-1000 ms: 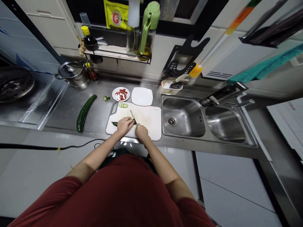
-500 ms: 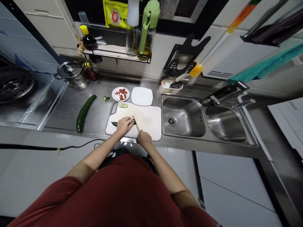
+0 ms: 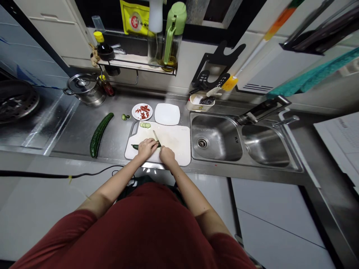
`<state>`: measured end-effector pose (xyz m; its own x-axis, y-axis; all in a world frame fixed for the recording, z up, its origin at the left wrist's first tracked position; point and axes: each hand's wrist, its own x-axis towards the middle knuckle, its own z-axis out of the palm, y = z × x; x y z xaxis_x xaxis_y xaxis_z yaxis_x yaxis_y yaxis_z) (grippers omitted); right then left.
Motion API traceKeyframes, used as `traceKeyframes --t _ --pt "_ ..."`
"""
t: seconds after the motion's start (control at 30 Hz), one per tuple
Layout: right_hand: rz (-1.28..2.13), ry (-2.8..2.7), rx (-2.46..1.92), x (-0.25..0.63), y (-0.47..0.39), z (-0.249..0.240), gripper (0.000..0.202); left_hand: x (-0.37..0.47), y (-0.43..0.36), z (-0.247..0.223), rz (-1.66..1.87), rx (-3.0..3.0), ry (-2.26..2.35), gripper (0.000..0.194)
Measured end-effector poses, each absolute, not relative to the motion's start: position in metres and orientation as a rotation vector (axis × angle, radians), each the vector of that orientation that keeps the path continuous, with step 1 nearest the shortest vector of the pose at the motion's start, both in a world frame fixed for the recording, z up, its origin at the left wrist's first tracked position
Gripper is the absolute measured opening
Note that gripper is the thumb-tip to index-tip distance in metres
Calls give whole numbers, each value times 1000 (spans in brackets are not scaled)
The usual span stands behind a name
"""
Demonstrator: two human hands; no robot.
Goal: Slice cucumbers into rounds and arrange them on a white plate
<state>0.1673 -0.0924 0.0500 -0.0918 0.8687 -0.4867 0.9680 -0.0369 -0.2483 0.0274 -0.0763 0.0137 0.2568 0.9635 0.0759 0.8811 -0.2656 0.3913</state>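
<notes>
A dark green cucumber (image 3: 135,147) lies across the white cutting board (image 3: 179,147), and my left hand (image 3: 147,148) is closed over its middle, pressing it down. My right hand (image 3: 167,155) grips a knife (image 3: 156,136) by the handle, its blade slanting up and left across the cucumber's right end, close to my left fingertips. Several pale cucumber slices (image 3: 145,125) overlap near the board's upper left. Behind the board, a white plate (image 3: 142,111) holds chopped red pieces, beside a bare white square plate (image 3: 167,114).
Left of the board lies a whole cucumber (image 3: 101,135), with small cut ends (image 3: 126,117) nearby. A lidded pot (image 3: 86,89) stands behind them. The double sink (image 3: 215,136) adjoins the board's right side. A shelf (image 3: 137,64) with bottles hangs above.
My right hand and the knife have moved forward and left, so the blade tip reaches farther past the cucumber. My left hand stays on the cucumber.
</notes>
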Motion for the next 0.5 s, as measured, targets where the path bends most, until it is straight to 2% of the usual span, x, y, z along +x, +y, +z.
traceKeyframes --t 0.5 --pt "-776 1991 1974 185 -132 45 25 27 -75 22 436 2241 1692 30"
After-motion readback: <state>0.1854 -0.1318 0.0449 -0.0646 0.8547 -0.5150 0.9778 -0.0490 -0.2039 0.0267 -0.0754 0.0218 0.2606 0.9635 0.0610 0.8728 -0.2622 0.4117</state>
